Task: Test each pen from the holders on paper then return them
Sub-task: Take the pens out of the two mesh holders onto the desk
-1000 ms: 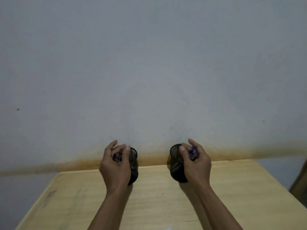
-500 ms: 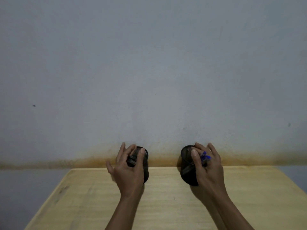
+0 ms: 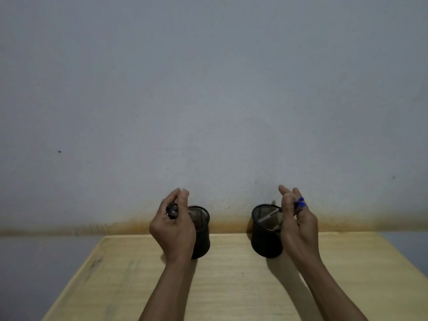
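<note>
Both hands have lifted since half a second ago, each drawing pens up out of a holder rather than sitting down over the rim; left hand (image 3: 174,224) has fingers curled round a dark pen bundle (image 3: 172,211), capped ends showing by the thumb, just left of and above the left mesh holder (image 3: 201,231); right hand (image 3: 297,224) pinches blue-capped pens (image 3: 300,203), barrels slanting down-left into the right mesh holder (image 3: 266,230), lower ends not yet clear of the rim; both holders stand upright on the wooden table (image 3: 231,286) at its far edge near the wall (image 3: 208,89), well apart from each other; no paper in view, probably below the frame toward the person; key relation: pens' long axes run roughly up-down with a tilt, so each bundle likely needs lifting along that axis before coming back toward the body; each hand is nearest its own holder; pen count cannot be told.
</note>
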`<action>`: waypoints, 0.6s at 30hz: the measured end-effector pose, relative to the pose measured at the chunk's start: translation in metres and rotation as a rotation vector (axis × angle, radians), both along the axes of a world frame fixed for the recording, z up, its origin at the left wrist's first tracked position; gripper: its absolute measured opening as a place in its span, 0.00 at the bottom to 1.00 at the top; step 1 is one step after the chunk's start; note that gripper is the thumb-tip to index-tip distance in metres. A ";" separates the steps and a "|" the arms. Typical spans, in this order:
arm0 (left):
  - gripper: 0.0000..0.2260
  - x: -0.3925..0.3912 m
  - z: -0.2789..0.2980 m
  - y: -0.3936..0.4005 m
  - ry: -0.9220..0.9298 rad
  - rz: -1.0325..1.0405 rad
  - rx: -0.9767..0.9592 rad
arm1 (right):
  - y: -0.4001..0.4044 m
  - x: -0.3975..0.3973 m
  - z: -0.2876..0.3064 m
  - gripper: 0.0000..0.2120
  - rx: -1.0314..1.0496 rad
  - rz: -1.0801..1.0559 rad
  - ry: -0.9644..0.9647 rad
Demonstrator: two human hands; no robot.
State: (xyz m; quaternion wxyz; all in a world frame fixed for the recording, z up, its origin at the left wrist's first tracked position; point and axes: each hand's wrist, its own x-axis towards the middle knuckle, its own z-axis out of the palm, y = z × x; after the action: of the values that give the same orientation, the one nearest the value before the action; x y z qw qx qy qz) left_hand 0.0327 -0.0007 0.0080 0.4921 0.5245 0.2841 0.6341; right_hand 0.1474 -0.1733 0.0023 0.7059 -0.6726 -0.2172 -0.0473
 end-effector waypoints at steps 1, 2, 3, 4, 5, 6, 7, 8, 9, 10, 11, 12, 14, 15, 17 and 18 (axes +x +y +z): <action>0.08 -0.006 0.010 -0.005 -0.043 -0.003 -0.028 | -0.002 -0.004 0.007 0.30 0.035 -0.002 -0.008; 0.10 -0.013 0.019 -0.009 -0.090 -0.010 -0.042 | -0.005 -0.009 0.013 0.28 0.081 -0.002 -0.015; 0.12 -0.020 0.026 -0.014 -0.142 -0.023 -0.049 | -0.009 -0.015 0.021 0.26 0.134 -0.001 -0.020; 0.14 -0.027 0.033 -0.018 -0.189 -0.041 -0.052 | -0.012 -0.022 0.028 0.24 0.187 0.003 -0.023; 0.15 -0.034 0.037 -0.022 -0.224 -0.057 -0.057 | -0.017 -0.029 0.034 0.22 0.238 0.013 -0.021; 0.16 -0.041 0.039 -0.026 -0.243 -0.066 -0.056 | -0.021 -0.037 0.038 0.21 0.287 0.029 -0.015; 0.16 -0.049 0.041 -0.030 -0.250 -0.066 -0.053 | -0.025 -0.045 0.040 0.21 0.328 0.047 -0.007; 0.16 -0.056 0.041 -0.033 -0.255 -0.062 -0.050 | -0.028 -0.053 0.039 0.23 0.359 0.063 0.008; 0.16 -0.064 0.041 -0.036 -0.263 -0.060 -0.054 | -0.031 -0.062 0.036 0.25 0.381 0.072 0.036; 0.16 -0.071 0.038 -0.039 -0.276 -0.064 -0.065 | -0.034 -0.070 0.032 0.26 0.401 0.075 0.076; 0.16 -0.076 0.035 -0.043 -0.285 -0.069 -0.090 | -0.036 -0.077 0.027 0.25 0.416 0.065 0.128; 0.16 -0.082 0.030 -0.048 -0.284 -0.074 -0.125 | -0.038 -0.083 0.020 0.22 0.430 0.051 0.186; 0.16 -0.091 0.015 -0.054 -0.290 -0.092 -0.208 | -0.039 -0.092 0.006 0.19 0.471 0.010 0.321; 0.16 -0.093 0.004 -0.055 -0.298 -0.107 -0.254 | -0.039 -0.095 -0.001 0.18 0.488 -0.015 0.383; 0.16 -0.094 -0.016 -0.057 -0.291 -0.140 -0.340 | -0.039 -0.096 -0.016 0.15 0.493 -0.077 0.478; 0.17 -0.092 -0.025 -0.059 -0.283 -0.148 -0.380 | -0.038 -0.094 -0.024 0.15 0.499 -0.100 0.513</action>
State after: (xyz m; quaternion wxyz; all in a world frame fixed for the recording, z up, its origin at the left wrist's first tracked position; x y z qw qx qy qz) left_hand -0.0598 -0.0595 -0.0173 0.6620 0.3480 0.2873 0.5984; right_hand 0.0533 -0.2116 -0.0212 0.8766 -0.4795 0.0186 0.0370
